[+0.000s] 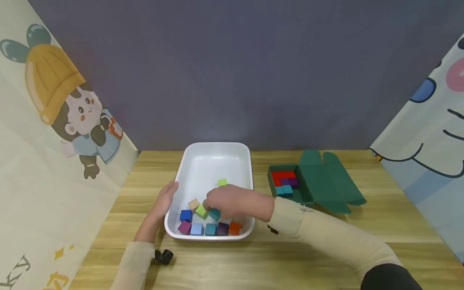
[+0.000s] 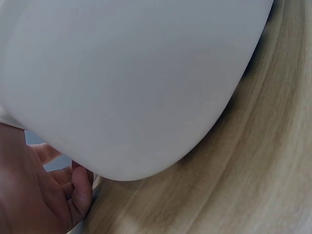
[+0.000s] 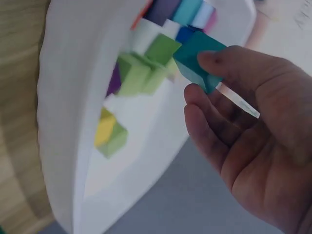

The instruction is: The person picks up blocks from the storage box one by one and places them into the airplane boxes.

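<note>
Clearly, the right hand (image 1: 225,200) has a teal cube (image 3: 197,56) pinched between thumb and fingers, over the white tray (image 1: 203,161) just below the centre of the head frame. The right wrist view shows the thumb across one face and fingertips against another, leaving much of the cube exposed; whether it is wholly off the tray floor is hard to judge. Best, I think, to lift straight up before any sideways move, since a light green cube (image 1: 201,211) sits just to its left and a dragged corner could shove it into the tan cube (image 1: 193,204). A firm, even pinch should do: the faces look flat and smooth, and a lopsided squeeze might twist the cube. The left hand (image 1: 164,201) is at the tray's left side, left of centre in the frame; I cannot tell whether its fingers grip there, but steady contact ought to stop the tray sliding on the bench (image 1: 203,266). Mind the right arm as well: its sleeve (image 1: 308,217) passes close below the open green box (image 1: 304,181) at right of the frame, so a raised elbow would probably avoid nudging that box and its coloured blocks (image 1: 284,174)
</note>
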Available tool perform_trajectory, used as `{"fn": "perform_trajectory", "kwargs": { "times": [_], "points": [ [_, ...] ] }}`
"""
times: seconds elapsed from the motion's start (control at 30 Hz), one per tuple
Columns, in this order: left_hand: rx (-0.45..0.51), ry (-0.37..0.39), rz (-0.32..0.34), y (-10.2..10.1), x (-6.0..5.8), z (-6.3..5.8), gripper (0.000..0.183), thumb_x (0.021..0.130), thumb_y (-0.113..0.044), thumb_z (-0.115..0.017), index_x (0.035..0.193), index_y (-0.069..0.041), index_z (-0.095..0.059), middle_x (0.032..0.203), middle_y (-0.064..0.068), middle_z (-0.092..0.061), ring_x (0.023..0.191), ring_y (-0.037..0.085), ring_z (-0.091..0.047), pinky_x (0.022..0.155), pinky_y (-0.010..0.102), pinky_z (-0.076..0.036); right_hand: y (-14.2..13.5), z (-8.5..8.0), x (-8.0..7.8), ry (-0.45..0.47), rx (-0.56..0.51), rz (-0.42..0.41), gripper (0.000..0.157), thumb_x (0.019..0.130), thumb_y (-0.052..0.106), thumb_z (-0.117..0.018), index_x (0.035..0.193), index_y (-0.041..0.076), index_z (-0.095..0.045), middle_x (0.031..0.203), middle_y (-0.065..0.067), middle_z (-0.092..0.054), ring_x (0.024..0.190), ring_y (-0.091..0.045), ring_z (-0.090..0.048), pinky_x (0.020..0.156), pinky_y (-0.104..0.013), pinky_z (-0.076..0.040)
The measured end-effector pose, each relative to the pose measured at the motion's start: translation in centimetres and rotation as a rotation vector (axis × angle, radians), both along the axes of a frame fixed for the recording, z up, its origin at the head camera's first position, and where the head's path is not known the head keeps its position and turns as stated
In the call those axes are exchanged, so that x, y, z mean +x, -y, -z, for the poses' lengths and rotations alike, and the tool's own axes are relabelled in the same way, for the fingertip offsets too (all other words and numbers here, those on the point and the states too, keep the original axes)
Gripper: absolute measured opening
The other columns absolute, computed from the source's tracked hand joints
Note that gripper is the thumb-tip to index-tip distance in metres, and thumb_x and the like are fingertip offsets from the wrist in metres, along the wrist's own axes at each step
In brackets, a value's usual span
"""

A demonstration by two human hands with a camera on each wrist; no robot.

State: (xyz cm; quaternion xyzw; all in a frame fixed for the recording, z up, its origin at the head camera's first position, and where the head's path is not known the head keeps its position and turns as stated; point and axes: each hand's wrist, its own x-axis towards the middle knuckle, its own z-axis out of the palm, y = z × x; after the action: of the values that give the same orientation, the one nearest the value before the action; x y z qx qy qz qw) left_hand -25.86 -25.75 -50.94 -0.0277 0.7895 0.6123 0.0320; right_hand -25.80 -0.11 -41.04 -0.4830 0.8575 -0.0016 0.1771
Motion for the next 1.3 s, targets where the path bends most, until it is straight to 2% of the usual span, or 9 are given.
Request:
{"fn": "perform_trajectory", "kwargs": {
  "times": [0.17, 0.33, 0.43, 0.7, 0.93, 1.0, 1.17, 1.23, 1.3],
  "points": [
    [-0.009, 0.007, -0.015, 0.1, 0.1, 0.0, 0.06, 0.107, -0.04, -0.029, 0.146, 0.006, -0.033, 0.128, 0.031, -0.052, 0.113, 0.037, -0.056, 0.096, 0.045, -0.049, -3.8, -1.7, -0.6, 0.001, -0.085, 0.057, 0.03, 0.08, 0.017, -0.081, 0.105, 0.021, -0.064, 0.091, 0.012, -0.057, 0.081, -0.01, -0.052, 0.073, -0.023, -0.05],
    [-0.004, 0.01, -0.006, 0.0, -0.1, 0.1, 0.062, 0.106, -0.042, -0.03, 0.147, 0.006, -0.031, 0.13, 0.031, -0.05, 0.117, 0.039, -0.053, 0.099, 0.046, -0.047, -9.5, -2.5, -1.5, -0.043, -0.185, 0.115, 0.022, 0.082, 0.02, -0.079, 0.095, 0.02, -0.062, 0.083, 0.009, -0.057, 0.074, -0.011, -0.051, 0.065, -0.024, -0.048],
    [-0.006, 0.01, -0.009, 0.0, -0.1, 0.0, 0.063, 0.106, -0.042, -0.029, 0.147, 0.006, -0.03, 0.131, 0.031, -0.049, 0.118, 0.041, -0.052, 0.1, 0.048, -0.045, -13.0, -2.8, -1.9, -0.065, -0.221, 0.164, 0.018, 0.083, 0.015, -0.076, 0.091, 0.02, -0.061, 0.081, 0.006, -0.056, 0.07, -0.012, -0.048, 0.061, -0.027, -0.046],
    [-0.005, 0.017, -0.006, -0.1, -0.1, -0.1, 0.064, 0.106, -0.04, -0.029, 0.148, 0.007, -0.026, 0.134, 0.033, -0.046, 0.122, 0.043, -0.048, 0.103, 0.049, -0.042, -20.0, -1.7, -3.4, -0.066, -0.209, 0.282, 0.029, 0.083, 0.008, -0.076, 0.11, 0.01, -0.065, 0.099, 0.002, -0.059, 0.077, -0.014, -0.052, 0.067, -0.032, -0.05],
    [-0.009, 0.023, 0.006, 0.0, -0.2, 0.0, 0.066, 0.106, -0.042, -0.029, 0.149, 0.008, -0.024, 0.136, 0.032, -0.044, 0.124, 0.043, -0.046, 0.105, 0.05, -0.04, -22.8, -0.5, -5.5, -0.047, -0.196, 0.328, 0.03, 0.082, 0.008, -0.078, 0.109, 0.007, -0.065, 0.103, -0.003, -0.063, 0.093, -0.024, -0.058, 0.078, -0.042, -0.054],
    [0.006, 0.039, 0.014, -0.3, 0.1, -0.7, 0.063, 0.107, -0.038, -0.029, 0.148, 0.008, -0.024, 0.137, 0.032, -0.043, 0.125, 0.044, -0.045, 0.105, 0.051, -0.039, -23.2, -0.2, -6.1, -0.037, -0.185, 0.33, 0.031, 0.082, 0.009, -0.078, 0.109, 0.007, -0.065, 0.103, -0.004, -0.063, 0.094, -0.025, -0.059, 0.079, -0.044, -0.054],
    [0.014, 0.049, 0.017, -0.3, 0.1, -0.8, 0.06, 0.107, -0.035, -0.029, 0.148, 0.008, -0.025, 0.137, 0.033, -0.043, 0.125, 0.044, -0.045, 0.105, 0.051, -0.039, -23.6, 0.4, -6.9, -0.006, -0.135, 0.342, 0.029, 0.082, 0.01, -0.078, 0.108, 0.008, -0.065, 0.1, -0.002, -0.062, 0.091, -0.023, -0.058, 0.076, -0.042, -0.053],
    [0.006, 0.034, 0.01, 0.0, -0.1, 0.0, 0.063, 0.107, -0.039, -0.029, 0.149, 0.007, -0.025, 0.137, 0.031, -0.044, 0.125, 0.043, -0.045, 0.105, 0.05, -0.039, -23.6, 0.7, -7.0, 0.004, -0.121, 0.345, 0.028, 0.082, 0.01, -0.078, 0.106, 0.008, -0.064, 0.098, -0.001, -0.061, 0.086, -0.021, -0.057, 0.073, -0.04, -0.053],
    [-0.002, 0.025, 0.007, 0.0, -0.1, 0.0, 0.064, 0.106, -0.041, -0.029, 0.149, 0.007, -0.025, 0.137, 0.031, -0.044, 0.125, 0.042, -0.046, 0.105, 0.05, -0.04, -23.6, 0.9, -7.1, 0.006, -0.106, 0.346, 0.025, 0.082, 0.009, -0.078, 0.103, 0.009, -0.064, 0.094, -0.001, -0.06, 0.082, -0.019, -0.054, 0.07, -0.039, -0.051]
  ]
}}
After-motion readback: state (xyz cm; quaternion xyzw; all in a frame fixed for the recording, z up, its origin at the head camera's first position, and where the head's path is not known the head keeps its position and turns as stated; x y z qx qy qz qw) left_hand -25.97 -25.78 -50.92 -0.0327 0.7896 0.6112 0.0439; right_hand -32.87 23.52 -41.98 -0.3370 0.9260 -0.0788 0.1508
